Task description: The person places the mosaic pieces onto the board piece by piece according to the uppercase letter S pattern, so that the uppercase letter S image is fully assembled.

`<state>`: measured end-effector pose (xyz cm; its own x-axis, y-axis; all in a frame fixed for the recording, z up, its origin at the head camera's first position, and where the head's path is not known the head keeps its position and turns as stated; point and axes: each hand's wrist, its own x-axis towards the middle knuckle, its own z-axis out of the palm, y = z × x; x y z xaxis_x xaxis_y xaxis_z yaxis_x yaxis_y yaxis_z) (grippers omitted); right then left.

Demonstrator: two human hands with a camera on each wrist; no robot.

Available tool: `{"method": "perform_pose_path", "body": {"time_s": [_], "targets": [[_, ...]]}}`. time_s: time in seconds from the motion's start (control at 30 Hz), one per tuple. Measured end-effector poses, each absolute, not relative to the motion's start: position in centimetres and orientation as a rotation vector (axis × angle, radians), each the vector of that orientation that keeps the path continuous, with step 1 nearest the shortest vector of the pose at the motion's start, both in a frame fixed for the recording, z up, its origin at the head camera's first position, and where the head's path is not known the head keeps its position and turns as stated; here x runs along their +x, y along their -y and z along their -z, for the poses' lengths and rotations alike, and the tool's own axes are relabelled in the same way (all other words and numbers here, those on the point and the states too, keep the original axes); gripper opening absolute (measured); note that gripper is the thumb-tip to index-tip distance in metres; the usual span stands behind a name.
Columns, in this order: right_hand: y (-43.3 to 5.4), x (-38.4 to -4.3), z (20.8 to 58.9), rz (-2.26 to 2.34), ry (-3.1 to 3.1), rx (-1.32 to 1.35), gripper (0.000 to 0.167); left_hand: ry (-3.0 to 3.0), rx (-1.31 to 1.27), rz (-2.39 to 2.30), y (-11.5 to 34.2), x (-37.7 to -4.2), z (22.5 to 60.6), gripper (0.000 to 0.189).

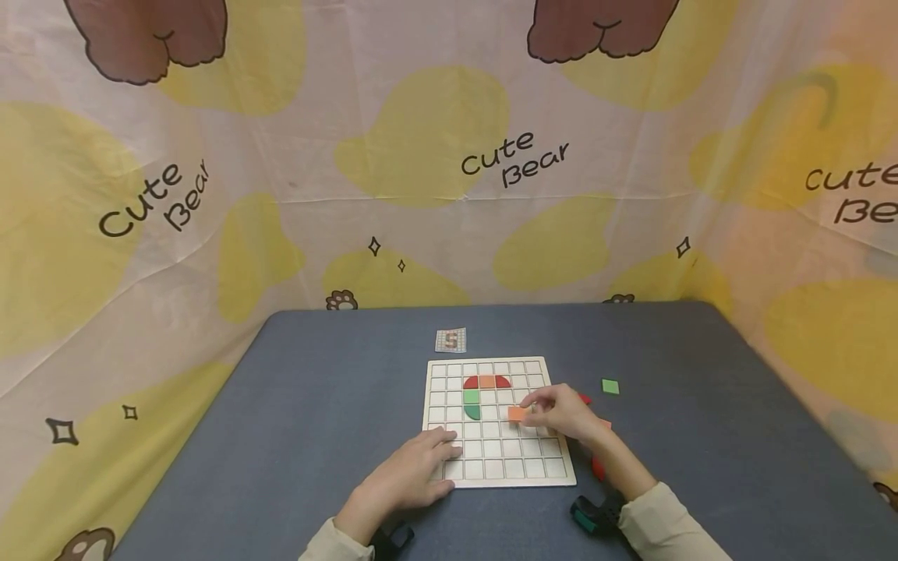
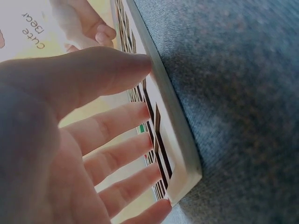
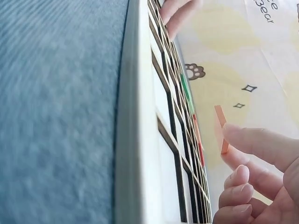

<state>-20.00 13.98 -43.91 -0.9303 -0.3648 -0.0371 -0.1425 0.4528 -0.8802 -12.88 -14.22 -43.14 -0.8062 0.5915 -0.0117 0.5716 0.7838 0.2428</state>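
Note:
A white grid board [image 1: 514, 469] lies on the table. Set into its cells are two red quarter-round tiles with an orange square [image 1: 487, 382] between them, a light green square [image 1: 471, 396] and a dark green quarter-round tile [image 1: 472, 412] below. My right hand [image 1: 564, 411] pinches an orange square tile [image 3: 221, 128] between thumb and index finger, raised over the board's right side. At the board's lower left edge my left hand [image 1: 414, 471] rests, fingers extended over the cells and thumb along the near edge [image 2: 152, 70].
A small card [image 1: 450, 340] with a gridded pattern lies beyond the board. To the right is a light green square tile [image 1: 610, 386]. Partly hidden by my right hand and forearm are red pieces [image 1: 598, 467] and an orange one [image 1: 606, 425]. A printed curtain [image 1: 421, 234] surrounds the table.

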Motion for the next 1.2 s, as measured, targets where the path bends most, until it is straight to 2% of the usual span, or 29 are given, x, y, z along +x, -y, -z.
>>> {"method": "perform_pose_path", "body": {"time_s": [1.2], "targets": [[-9.3, -20.9, 44.6, 1.371, -2.629, -0.203, 0.016, -2.887, 0.967, -0.392, 14.3, -12.7, 43.0, 0.041]]}}
